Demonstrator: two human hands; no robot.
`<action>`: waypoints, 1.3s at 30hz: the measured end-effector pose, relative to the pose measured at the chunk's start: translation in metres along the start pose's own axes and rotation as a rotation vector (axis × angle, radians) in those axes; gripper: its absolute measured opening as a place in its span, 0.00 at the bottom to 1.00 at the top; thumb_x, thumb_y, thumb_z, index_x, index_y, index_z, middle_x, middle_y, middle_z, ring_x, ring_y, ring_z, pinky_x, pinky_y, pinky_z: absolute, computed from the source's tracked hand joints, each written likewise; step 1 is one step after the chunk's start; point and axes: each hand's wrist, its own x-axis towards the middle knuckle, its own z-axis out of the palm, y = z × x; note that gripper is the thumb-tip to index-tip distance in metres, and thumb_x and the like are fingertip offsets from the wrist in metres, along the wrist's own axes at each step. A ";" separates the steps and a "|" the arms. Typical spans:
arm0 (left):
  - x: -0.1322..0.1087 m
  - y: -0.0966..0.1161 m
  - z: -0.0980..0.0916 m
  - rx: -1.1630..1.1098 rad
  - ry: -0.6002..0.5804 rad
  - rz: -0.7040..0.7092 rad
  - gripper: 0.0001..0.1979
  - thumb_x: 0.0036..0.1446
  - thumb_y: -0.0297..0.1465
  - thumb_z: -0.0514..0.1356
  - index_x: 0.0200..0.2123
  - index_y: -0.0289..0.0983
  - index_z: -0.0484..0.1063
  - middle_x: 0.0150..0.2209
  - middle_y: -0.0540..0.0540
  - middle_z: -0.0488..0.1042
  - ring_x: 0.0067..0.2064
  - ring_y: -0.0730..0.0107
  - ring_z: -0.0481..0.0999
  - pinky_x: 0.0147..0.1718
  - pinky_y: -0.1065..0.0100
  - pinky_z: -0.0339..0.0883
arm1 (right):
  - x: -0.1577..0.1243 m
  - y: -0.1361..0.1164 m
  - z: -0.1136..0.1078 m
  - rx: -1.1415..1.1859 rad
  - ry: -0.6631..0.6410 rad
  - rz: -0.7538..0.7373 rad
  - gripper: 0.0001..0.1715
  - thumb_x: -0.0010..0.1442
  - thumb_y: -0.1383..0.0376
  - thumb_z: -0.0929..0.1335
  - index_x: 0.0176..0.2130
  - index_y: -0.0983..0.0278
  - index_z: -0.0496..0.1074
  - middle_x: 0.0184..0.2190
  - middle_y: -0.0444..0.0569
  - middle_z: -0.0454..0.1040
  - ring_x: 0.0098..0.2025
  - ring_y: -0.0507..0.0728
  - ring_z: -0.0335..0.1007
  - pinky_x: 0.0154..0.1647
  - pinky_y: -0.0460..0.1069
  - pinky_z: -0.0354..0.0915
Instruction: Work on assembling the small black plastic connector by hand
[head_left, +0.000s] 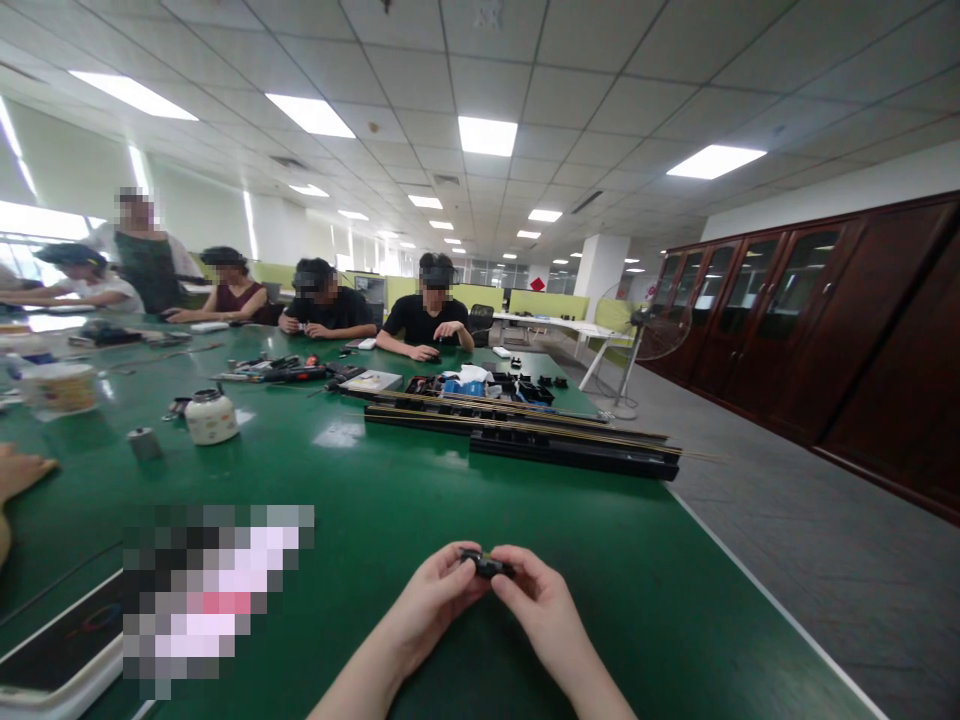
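A small black part [489, 565] is held just above the green table top [360, 520], near the front. My left hand [442, 592] pinches its left end between thumb and fingers. On the right end, the thumb and fingers of my right hand [536, 592] are closed as well. The fingertips cover both ends of the part, and its finer details are too small to tell.
Long black rails [577, 457] with thin rods lie across the table ahead. A white jar [211, 417] and grey cylinder [144, 444] stand left. Another person's hand [22, 472] rests at the left edge; several people sit beyond. A white-edged device [67, 640] lies front left.
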 end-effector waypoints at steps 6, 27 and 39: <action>-0.001 -0.001 0.000 -0.012 0.007 -0.021 0.10 0.47 0.27 0.65 0.35 0.35 0.70 0.33 0.47 0.77 0.32 0.73 0.78 0.40 0.71 0.66 | -0.004 -0.009 -0.001 -0.105 -0.064 -0.052 0.13 0.54 0.58 0.65 0.39 0.61 0.71 0.40 0.49 0.73 0.43 0.57 0.69 0.44 0.51 0.64; -0.002 -0.001 0.000 0.022 0.007 -0.028 0.10 0.48 0.28 0.64 0.36 0.34 0.71 0.35 0.45 0.78 0.34 0.70 0.78 0.41 0.70 0.65 | -0.010 -0.018 0.001 -0.240 -0.102 -0.116 0.13 0.57 0.62 0.62 0.44 0.58 0.67 0.42 0.47 0.71 0.44 0.56 0.67 0.44 0.50 0.63; -0.002 -0.001 -0.001 0.059 -0.023 -0.027 0.13 0.45 0.30 0.66 0.36 0.35 0.72 0.35 0.45 0.77 0.36 0.68 0.77 0.41 0.68 0.64 | -0.010 -0.022 0.002 -0.268 -0.145 -0.141 0.11 0.56 0.66 0.62 0.40 0.58 0.68 0.40 0.46 0.71 0.43 0.55 0.66 0.45 0.50 0.61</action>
